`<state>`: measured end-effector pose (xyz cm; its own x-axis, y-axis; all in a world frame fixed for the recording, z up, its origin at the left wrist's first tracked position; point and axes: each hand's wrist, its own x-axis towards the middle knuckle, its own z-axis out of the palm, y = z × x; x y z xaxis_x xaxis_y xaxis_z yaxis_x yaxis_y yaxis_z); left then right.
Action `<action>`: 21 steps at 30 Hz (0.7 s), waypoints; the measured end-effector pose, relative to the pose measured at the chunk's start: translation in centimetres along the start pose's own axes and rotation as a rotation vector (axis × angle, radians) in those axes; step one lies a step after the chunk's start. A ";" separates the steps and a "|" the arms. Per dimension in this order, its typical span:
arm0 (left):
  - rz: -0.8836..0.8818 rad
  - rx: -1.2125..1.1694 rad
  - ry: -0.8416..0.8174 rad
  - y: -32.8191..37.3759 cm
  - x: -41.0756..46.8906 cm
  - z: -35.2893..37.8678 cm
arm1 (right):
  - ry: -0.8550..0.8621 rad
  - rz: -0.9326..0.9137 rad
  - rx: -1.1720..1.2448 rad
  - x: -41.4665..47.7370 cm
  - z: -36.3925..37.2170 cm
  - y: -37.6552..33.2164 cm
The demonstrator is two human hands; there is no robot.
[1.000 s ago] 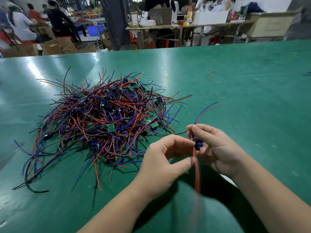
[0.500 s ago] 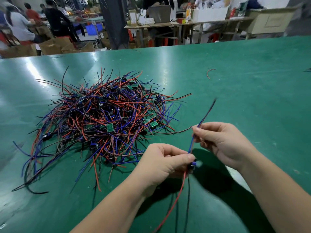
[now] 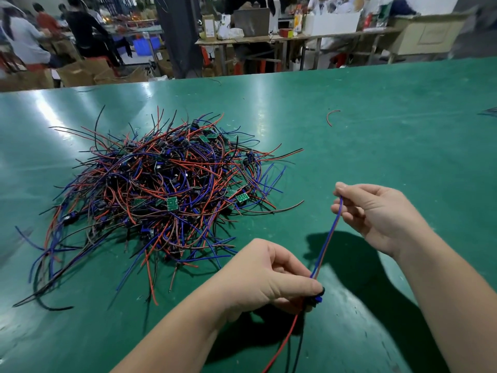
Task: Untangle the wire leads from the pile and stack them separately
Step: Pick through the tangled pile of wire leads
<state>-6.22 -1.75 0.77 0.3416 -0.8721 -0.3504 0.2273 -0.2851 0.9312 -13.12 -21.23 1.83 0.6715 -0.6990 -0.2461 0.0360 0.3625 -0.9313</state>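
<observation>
I see the left hand [image 3: 269, 275] at 6 o'clock, fingers curled, pinching the small black-and-blue end piece of a thin blue-and-red wire lead [image 3: 326, 238], with a red and a black strand hanging below it. The right hand [image 3: 382, 214] at 3 o'clock pinches the lead's other tip between thumb and forefinger, so the lead runs straight between both hands above the glossy green table [image 3: 390, 146]. The tangled pile of red, blue and black wire leads [image 3: 161, 189] lies at 9 o'clock, apart from both hands.
</observation>
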 end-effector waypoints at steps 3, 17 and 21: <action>0.081 -0.052 0.132 0.2 0.1 -0.3 | 0.047 -0.103 -0.067 0.0 0.1 0.0; 0.356 -0.069 0.552 0.9 0.4 -1.4 | -0.117 -0.537 -0.876 -1.2 0.9 1.3; 0.591 0.659 0.976 1.3 -0.8 -4.0 | 0.317 -0.397 -1.224 2.6 -4.8 -0.9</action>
<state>-2.53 0.17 1.86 0.8121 -0.3661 0.4544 -0.5718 -0.3435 0.7450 -14.98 -26.29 0.72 0.5637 -0.8009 0.2019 -0.6101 -0.5685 -0.5518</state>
